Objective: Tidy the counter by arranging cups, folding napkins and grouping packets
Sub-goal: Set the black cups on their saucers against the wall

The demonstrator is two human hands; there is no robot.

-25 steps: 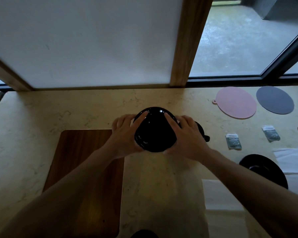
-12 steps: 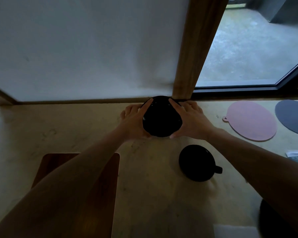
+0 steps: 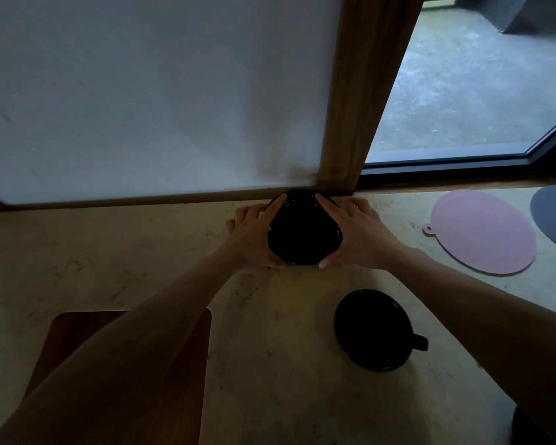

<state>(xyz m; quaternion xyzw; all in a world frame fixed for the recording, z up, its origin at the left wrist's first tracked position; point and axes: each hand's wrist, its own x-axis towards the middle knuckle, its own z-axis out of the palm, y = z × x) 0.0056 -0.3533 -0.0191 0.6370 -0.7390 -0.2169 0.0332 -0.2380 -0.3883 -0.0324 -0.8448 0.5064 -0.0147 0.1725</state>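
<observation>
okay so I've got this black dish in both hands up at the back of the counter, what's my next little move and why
Probably let go and draw both hands back. The black dish already sits at the back edge of the counter, against the wooden post, with the left hand and right hand cupping its sides. Next, likely reach for the black cup nearer you.

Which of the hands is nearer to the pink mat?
Right. The right hand holds the black dish on the side toward the pink mat; the left hand holds its far side.
</observation>
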